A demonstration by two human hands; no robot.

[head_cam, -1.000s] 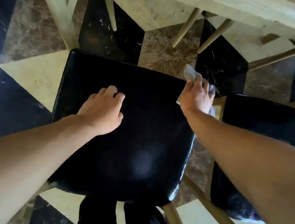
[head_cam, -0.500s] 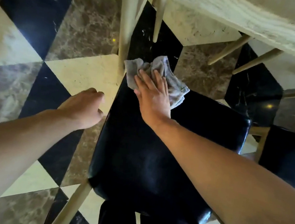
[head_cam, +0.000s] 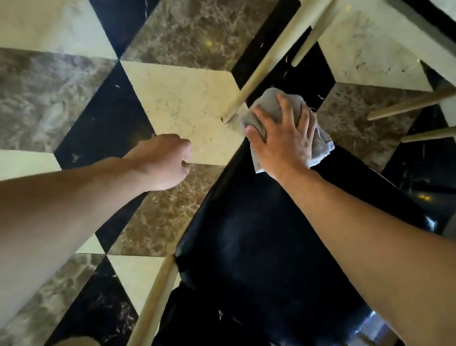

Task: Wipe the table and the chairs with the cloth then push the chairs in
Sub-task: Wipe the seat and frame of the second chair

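The grey cloth point(head_cam: 273, 111) lies flat under the right hand point(head_cam: 282, 139), pressed on the far corner of the black chair seat point(head_cam: 270, 237) — beside a pale table leg point(head_cam: 269, 61) at twelve o'clock. The left hand point(head_cam: 161, 160) hangs loosely curled, holding nothing, at nine o'clock. Risk — knuckles could knock that leg, or the cloth slip off the edge.

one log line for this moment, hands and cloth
right hand: pressing cloth on chair seat far corner | left hand: empty, over floor | phase: wiping chair
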